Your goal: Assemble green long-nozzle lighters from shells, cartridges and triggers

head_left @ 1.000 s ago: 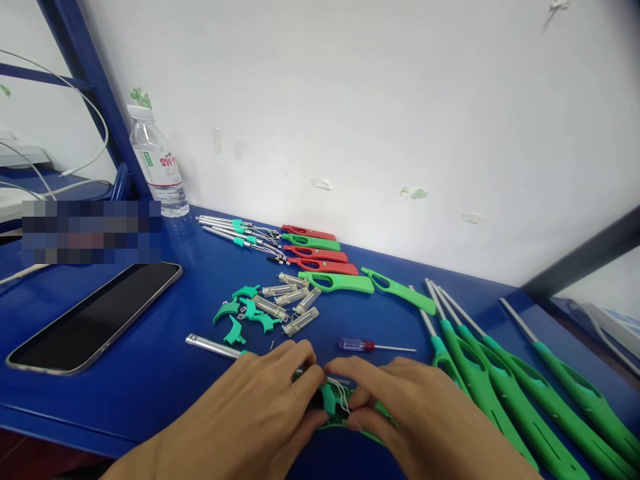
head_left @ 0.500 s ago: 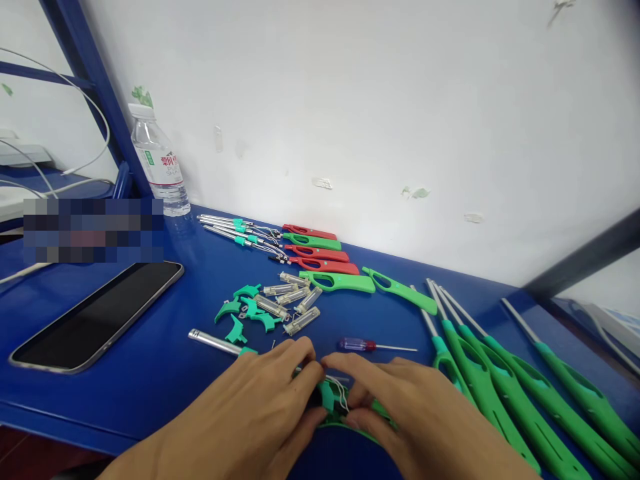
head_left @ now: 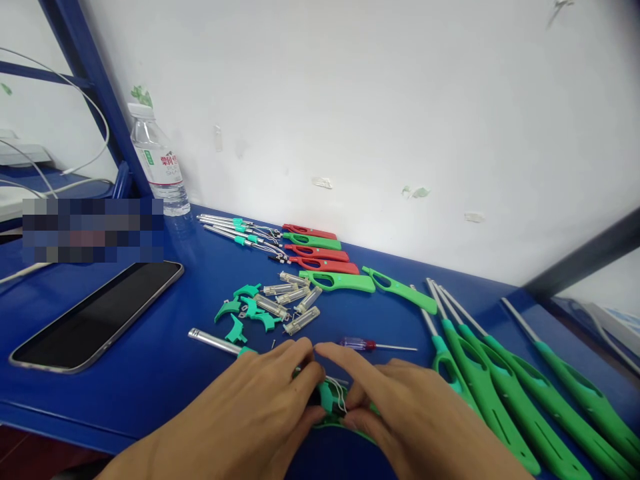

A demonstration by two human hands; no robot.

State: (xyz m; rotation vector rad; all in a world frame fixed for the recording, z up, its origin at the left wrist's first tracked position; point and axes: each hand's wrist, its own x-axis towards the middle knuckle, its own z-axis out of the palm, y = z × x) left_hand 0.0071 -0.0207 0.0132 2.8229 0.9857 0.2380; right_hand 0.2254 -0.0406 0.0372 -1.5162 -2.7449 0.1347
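Open lighter point(head_left: 336, 422): held low between both hands, over the near part of the table; white wires point(head_left: 341, 392) and a teal trigger point(head_left: 327, 396) are exposed in it
Table point(head_left: 150, 393): blue, strewn with parts
Long lighters point(head_left: 525, 400): laid at the right, tubes pointed away
Left hand point(head_left: 275, 390): thumb and fingertips closed on the open lighter, beside the trigger; a silver tube point(head_left: 215, 341) is seen past the knuckles, its join hidden
Right hand point(head_left: 407, 403): thumb and fingers narrowed on the open lighter by the wires, forefinger stretched above; whether a wire is pinched cannot be told
Phone point(head_left: 97, 317): laid at the left
Shells point(head_left: 353, 283): red and green, laid near the wall point(head_left: 325, 100)
Screwdriver point(head_left: 357, 343): laid just beyond the hands
Tanks point(head_left: 303, 321): clear, heaped beside loose triggers point(head_left: 235, 328)
Screw point(head_left: 273, 344): left near the left knuckles
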